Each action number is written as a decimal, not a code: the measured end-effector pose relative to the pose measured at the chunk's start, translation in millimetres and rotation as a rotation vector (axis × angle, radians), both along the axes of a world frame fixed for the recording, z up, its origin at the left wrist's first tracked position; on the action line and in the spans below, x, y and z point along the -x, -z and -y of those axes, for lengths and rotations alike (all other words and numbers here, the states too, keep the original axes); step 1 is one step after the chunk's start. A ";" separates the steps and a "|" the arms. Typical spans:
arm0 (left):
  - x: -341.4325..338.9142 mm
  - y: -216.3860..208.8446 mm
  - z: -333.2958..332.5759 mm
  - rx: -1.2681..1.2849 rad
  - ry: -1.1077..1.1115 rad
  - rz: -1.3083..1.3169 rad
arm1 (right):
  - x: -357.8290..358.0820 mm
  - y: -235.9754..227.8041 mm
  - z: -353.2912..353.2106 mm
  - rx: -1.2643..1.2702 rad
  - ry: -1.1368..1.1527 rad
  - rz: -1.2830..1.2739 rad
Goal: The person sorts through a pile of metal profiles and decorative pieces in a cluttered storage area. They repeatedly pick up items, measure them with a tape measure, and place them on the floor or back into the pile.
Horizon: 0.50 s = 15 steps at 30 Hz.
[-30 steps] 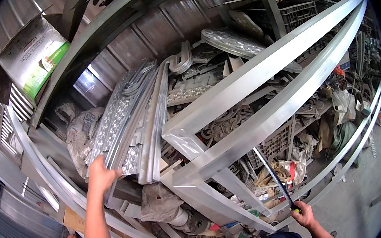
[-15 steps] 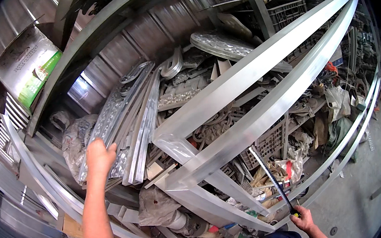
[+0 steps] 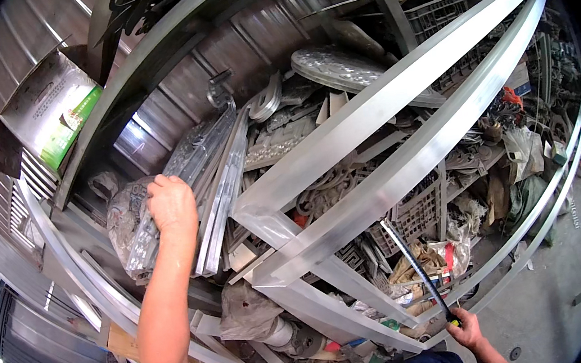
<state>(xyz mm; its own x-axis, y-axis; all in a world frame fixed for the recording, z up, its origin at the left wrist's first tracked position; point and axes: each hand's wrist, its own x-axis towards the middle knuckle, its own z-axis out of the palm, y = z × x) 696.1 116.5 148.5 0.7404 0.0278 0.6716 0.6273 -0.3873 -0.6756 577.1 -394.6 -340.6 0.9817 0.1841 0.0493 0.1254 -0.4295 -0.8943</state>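
Observation:
My left hand (image 3: 171,202) is closed on the upper edge of a silvery embossed metal strip (image 3: 146,244), in a stack of long metal pieces on the shelf. A scroll-shaped metal end (image 3: 220,92) stands up at the far end of that stack. Plain metal bars (image 3: 217,223) lie just to the right of the hand. Low on the right, my right hand (image 3: 466,330) grips a tape measure (image 3: 455,320), mostly hidden by the fingers. Its blade (image 3: 414,264) is pulled out and slants up and left, below a large welded metal frame (image 3: 381,207).
The frame's long bars cross from the middle to the upper right. A white and green carton (image 3: 53,109) sits at upper left. Plastic-wrapped pieces (image 3: 124,213), a grey bag (image 3: 244,309), crates (image 3: 418,220) and scrap crowd the shelves. Concrete floor (image 3: 538,310) shows at lower right.
My left hand has moved right and slightly up. The embossed strip has tipped, and its scroll end now stands higher. My right hand still holds the tape measure, barely shifted.

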 end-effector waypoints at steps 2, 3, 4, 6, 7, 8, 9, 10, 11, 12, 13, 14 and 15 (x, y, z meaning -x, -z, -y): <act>6.6 9.0 2.8 0.097 0.014 -0.062 | 1.2 -1.4 0.1 0.003 -0.005 -0.009; 8.4 11.0 5.2 0.145 0.021 -0.095 | 1.5 -1.6 0.1 0.000 -0.007 -0.019; 8.8 8.1 7.4 0.251 0.021 -0.138 | 1.9 -1.2 -0.1 -0.003 -0.009 -0.029; 9.5 -0.5 12.9 0.475 0.024 -0.219 | 0.7 4.4 2.4 0.007 -0.017 -0.006; 9.1 -5.7 16.3 0.570 0.048 -0.256 | 0.1 7.3 3.0 0.011 -0.022 0.006; 11.5 -12.0 24.1 0.647 0.062 -0.262 | -0.6 8.6 3.2 0.006 -0.024 -0.002; 13.2 -17.6 33.4 0.725 0.081 -0.267 | -1.7 9.3 3.8 0.002 -0.022 -0.008; 13.1 -20.6 38.5 0.803 0.100 -0.271 | -3.0 9.9 4.4 -0.001 -0.019 -0.014; 14.5 -22.7 39.4 0.901 0.121 -0.230 | -5.0 10.9 4.5 -0.016 -0.021 -0.009; 16.4 -22.6 39.6 0.954 0.135 -0.241 | -7.0 12.1 5.0 -0.031 -0.022 -0.004; 18.2 -21.3 39.4 1.008 0.149 -0.252 | -8.4 12.5 5.2 -0.046 -0.022 0.001; 20.0 -18.2 38.0 1.064 0.164 -0.263 | -9.7 10.2 5.5 -0.044 -0.029 -0.003; 22.4 -15.1 35.4 1.069 0.183 -0.318 | -11.8 6.7 5.9 -0.043 -0.036 -0.007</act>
